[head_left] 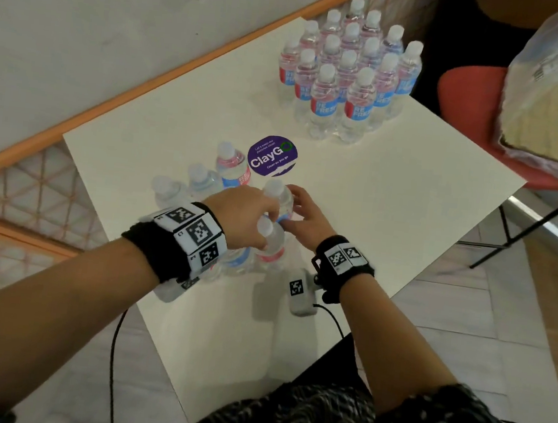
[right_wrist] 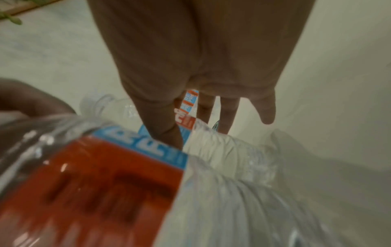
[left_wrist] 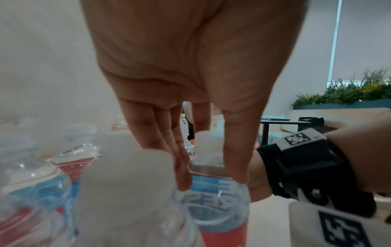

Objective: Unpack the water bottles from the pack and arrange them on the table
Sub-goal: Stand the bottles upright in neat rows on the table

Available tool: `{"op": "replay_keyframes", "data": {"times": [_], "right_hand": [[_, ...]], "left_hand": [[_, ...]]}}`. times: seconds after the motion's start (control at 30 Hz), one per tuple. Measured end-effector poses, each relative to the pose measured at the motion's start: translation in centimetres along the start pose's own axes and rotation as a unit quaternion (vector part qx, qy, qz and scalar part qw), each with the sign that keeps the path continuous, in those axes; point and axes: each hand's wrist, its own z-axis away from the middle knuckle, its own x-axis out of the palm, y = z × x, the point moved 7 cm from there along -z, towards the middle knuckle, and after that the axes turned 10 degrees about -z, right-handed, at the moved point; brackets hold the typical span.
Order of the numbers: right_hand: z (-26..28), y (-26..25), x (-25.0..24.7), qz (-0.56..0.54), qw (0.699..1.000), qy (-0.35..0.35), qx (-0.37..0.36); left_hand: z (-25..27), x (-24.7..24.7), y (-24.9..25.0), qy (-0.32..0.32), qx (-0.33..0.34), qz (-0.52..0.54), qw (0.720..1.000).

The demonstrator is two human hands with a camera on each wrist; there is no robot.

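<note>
White-capped arranged bottles (head_left: 346,77) are standing at the far corner of the counter (head_left: 393,195); the opened pack (head_left: 198,182) is sitting near the person. The left hand (head_left: 246,212) is grasping the near bottle (head_left: 270,239) by the neck with its fingers (left_wrist: 156,138); the right hand (head_left: 306,216) is curling round the far bottle (head_left: 278,195). Extraction is under way; next, probably, lifting both clear of the wrap (right_wrist: 224,160).

A block of clear bottles (head_left: 348,62), white caps, red-blue labels, stands upright in tight rows, upper right of the head view. Others (head_left: 232,168) stand centre left, seemingly in clear wrap (right_wrist: 230,160). Beside them, gripped: a near bottle (head_left: 272,241) upright, a far bottle (head_left: 280,199) tilted.
</note>
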Motion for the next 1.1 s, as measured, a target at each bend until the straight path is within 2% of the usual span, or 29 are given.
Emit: {"op": "replay_keyframes", "data": {"times": [0.1,0.27,0.33,0.47,0.57,0.73,0.9,1.1], "right_hand": [[0.3,0.3,-0.8,-0.021,0.998,0.047,-0.034],[-0.2,1.0,-1.9,-0.013,0.993,0.105,-0.058],[-0.5,0.7,-2.1,-0.005,0.993,0.102,-0.053],[-1.2,-0.1,-1.7,0.009,0.997,0.034,-0.065],[-1.6,0.0,-2.3,0.002,0.997,0.055,-0.06],[-1.8,-0.5,-5.6,-0.004,0.989,0.117,-0.095],[-2.7,-0.9,-10.2,0.012,0.982,0.16,-0.098],[-4.5,-1.9,-17.0,0.013,0.973,0.213,-0.088]], "left_hand": [[-0.4,-0.4,0.7,0.028,0.011,-0.002,1.0],[-0.8,-0.1,1.7,0.032,0.013,0.013,0.999],[-1.1,-0.1,1.7,0.031,0.004,0.017,0.999],[-1.7,-0.2,1.7,0.028,-0.005,0.026,0.999],[-2.3,-0.5,1.8,0.029,-0.015,0.031,0.999],[-4.3,-1.8,2.7,0.044,-0.022,0.035,0.998],[-7.7,-3.8,4.6,0.032,-0.026,0.019,0.999],[-12.7,-6.2,6.2,0.06,-0.055,0.065,0.995]]}}
